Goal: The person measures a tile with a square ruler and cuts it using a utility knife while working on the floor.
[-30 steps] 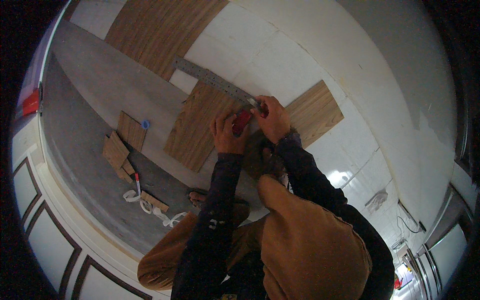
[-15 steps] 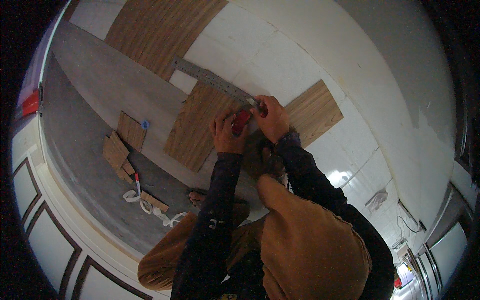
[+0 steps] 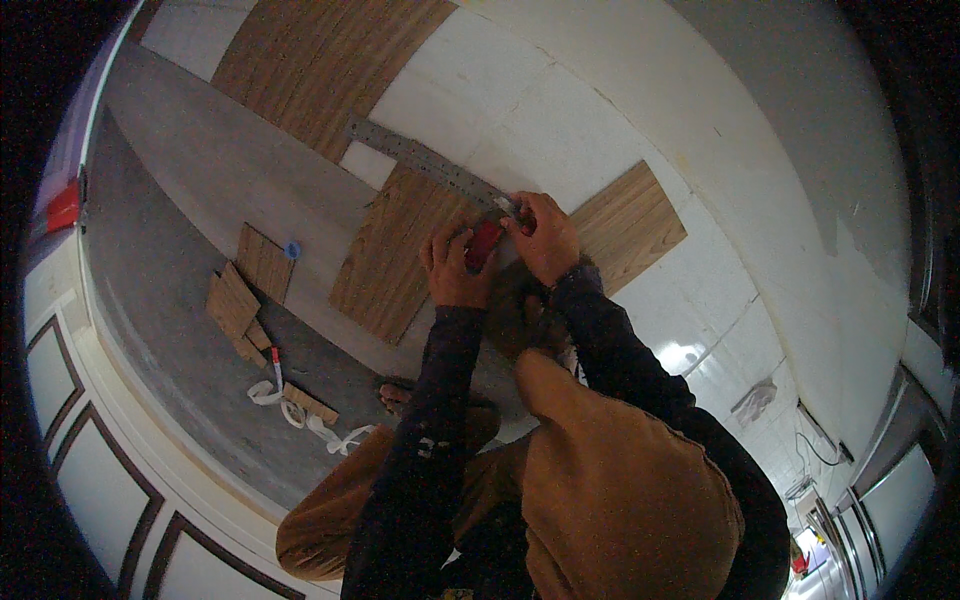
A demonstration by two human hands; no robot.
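Note:
A long perforated grey metal ruler (image 3: pixel 425 161) lies slantwise across the far end of a wood-patterned plank piece (image 3: pixel 384 255). My left hand (image 3: pixel 460 270) rests over the plank's right side, with its fingers curled round a compact red-cased tool (image 3: pixel 484 245). At the ruler's near right end, my right hand (image 3: pixel 546 235) is closed, its fingertips pinching a small silver and red piece (image 3: pixel 503 203); the fingers partly hide it. Beyond my right hand, another wood-patterned piece (image 3: pixel 632 217) lies on the white floor tiles.
A large wood-patterned sheet (image 3: pixel 325 75) lies at the far left. Plank offcuts (image 3: pixel 232 300), a blue tape roll (image 3: pixel 291 249), a red-handled tool (image 3: pixel 275 356) and curled white strips (image 3: pixel 292 412) lie on the grey floor. A wall (image 3: pixel 760 130) curves along the right, and white panelled cabinets (image 3: pixel 105 490) stand at lower left.
Almost nothing has moved. Both hands stay in place, and the silver piece at my right fingertips looks slightly shifted.

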